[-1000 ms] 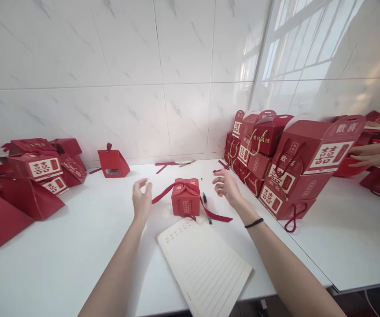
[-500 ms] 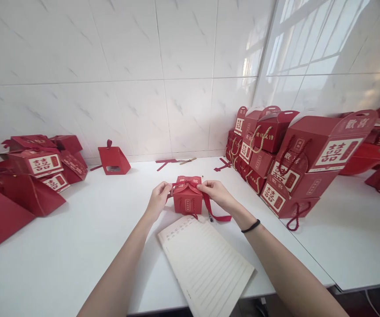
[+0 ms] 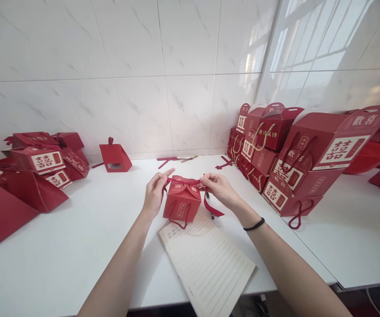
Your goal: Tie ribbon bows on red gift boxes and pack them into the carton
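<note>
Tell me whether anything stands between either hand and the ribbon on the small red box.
Nothing visible does: the left hand and right hand each pinch the ribbon, one at either side of the box. The notepad lies on the near side, out of the way.

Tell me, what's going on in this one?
Someone has a ribbon in both hands: the left hand and the right hand each pinch it, one at either side of a small red box, with the ribbon running across its top. The box looks tilted. Just in front lies a lined pad; more boxes are stacked off to the right.
</note>
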Motion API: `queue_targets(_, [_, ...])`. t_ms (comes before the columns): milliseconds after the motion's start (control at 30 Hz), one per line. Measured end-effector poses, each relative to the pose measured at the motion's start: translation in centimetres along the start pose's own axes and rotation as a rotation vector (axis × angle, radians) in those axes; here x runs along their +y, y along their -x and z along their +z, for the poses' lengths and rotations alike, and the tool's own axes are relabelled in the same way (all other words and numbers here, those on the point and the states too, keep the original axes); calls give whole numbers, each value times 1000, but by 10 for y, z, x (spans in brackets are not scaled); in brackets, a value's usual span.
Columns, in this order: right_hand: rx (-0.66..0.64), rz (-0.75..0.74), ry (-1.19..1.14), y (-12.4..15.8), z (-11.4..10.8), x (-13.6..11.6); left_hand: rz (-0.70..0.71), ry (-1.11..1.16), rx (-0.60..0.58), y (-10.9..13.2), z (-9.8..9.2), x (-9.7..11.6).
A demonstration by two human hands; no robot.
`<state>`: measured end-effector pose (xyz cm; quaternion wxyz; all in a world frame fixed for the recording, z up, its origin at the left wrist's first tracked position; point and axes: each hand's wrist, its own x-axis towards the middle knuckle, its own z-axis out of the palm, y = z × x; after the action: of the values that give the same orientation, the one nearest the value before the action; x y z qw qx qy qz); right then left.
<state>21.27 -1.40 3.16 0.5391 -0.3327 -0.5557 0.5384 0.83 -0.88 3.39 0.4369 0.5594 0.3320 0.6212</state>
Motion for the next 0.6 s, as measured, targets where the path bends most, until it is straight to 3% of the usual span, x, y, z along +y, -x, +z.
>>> queue_targets(100, [-78,22,-43,1,2,1,-46,13,-9,-1,0,-2])
queue_targets(267, [-129,119,-184,1,2,3,-283,66,-3,-1,5,-11])
queue_targets(367, [-97,153,-157,1,-2,2,-251,49,108,-1,8,-12])
queue_targets(500, [-170,191,35,1,-10,-3,-159,77,298,1,13,-9])
queue_targets(600, [-189,181,92,2,-14,-7,-212,85,316,3,14,-3])
